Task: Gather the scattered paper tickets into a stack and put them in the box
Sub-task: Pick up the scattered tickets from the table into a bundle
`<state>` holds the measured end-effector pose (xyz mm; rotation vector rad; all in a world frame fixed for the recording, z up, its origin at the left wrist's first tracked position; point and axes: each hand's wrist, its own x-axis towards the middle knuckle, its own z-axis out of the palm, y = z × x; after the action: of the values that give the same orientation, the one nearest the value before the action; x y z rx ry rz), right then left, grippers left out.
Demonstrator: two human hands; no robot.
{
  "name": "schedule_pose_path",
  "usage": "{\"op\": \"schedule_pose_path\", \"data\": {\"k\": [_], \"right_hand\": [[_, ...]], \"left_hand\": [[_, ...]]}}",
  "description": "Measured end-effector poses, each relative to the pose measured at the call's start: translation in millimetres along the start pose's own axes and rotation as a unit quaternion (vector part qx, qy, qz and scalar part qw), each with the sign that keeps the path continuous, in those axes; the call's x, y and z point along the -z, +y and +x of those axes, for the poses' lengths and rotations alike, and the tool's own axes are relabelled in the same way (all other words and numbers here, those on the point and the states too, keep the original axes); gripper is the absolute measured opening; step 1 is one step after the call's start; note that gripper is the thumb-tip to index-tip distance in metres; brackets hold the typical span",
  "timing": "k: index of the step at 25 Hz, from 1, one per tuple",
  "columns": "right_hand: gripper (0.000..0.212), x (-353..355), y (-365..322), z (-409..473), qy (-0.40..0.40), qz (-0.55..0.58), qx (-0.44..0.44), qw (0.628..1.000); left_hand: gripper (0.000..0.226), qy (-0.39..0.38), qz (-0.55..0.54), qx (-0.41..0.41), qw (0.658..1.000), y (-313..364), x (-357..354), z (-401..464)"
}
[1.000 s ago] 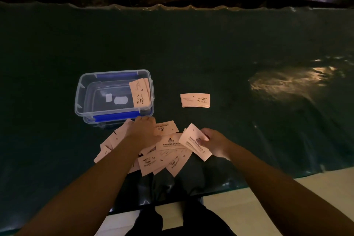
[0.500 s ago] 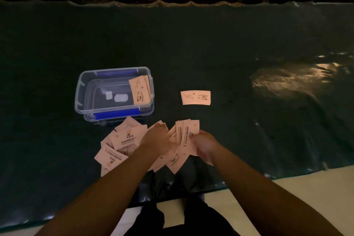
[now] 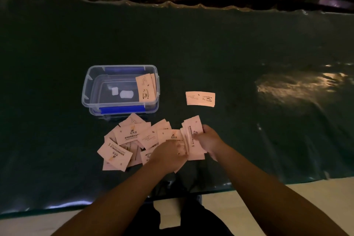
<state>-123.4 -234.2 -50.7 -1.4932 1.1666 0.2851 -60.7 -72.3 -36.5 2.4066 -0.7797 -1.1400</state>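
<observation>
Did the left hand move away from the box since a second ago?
Yes. The left hand was touching tickets right beside the clear plastic box; now it sits nearer the person and rightward, by the right hand's ticket stack.

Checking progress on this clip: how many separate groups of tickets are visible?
4: tickets leaning inside the clear box; a small stack right of it; the scattered pile; a bunch in the right hand. Overlapping tickets may hide more.
</observation>
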Motion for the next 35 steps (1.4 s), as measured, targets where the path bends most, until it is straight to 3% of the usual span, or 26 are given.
{"op": "schedule_pose_path", "data": {"k": [3, 6, 9, 12, 15, 17, 21, 24, 28, 35], "right_hand": [[0.04, 0, -11, 6, -0.041, -0.131, 0.069, 0.988], [0.041, -9, -19, 15, -0.068, -0.265, 0.133, 0.952], [0.042, -18, -23, 19, -0.084, -0.344, 0.152, 0.923], [0.043, -17, -19, 20, -0.077, -0.362, 0.157, 0.916], [0.044, -7, -12, 20, -0.072, -0.315, 0.143, 0.935], [0.043, -1, -8, 16, -0.056, -0.268, 0.114, 0.955], [0.035, 10, 12, -1, 0.009, -0.06, 0.003, 0.998], [0.026, 16, 30, -15, 0.022, 0.093, -0.061, 0.994], [0.021, 18, 46, -29, 0.031, 0.142, -0.094, 0.985], [0.023, 11, 67, -40, 0.049, 0.178, -0.109, 0.977]], "left_hand": [[0.043, -0.013, -0.055, 0.055, 0.997, -3, -2, -8], [0.052, -0.019, -0.148, 0.099, 0.984, -2, -2, -11], [0.044, -0.023, -0.144, 0.082, 0.986, -5, -3, -13], [0.06, 0.017, -0.124, 0.061, 0.99, -23, -3, -20], [0.061, 0.099, 0.116, 0.026, 0.988, -46, 2, -25], [0.066, 0.107, 0.19, 0.019, 0.976, -54, 3, -24], [0.07, 0.092, 0.221, 0.016, 0.971, -57, -3, -18], [0.072, 0.086, 0.215, 0.009, 0.973, -52, -10, -13], [0.076, 0.077, 0.211, 0.009, 0.974, -51, -18, -6], [0.079, 0.051, 0.097, -0.007, 0.994, -31, -27, 5]]}}
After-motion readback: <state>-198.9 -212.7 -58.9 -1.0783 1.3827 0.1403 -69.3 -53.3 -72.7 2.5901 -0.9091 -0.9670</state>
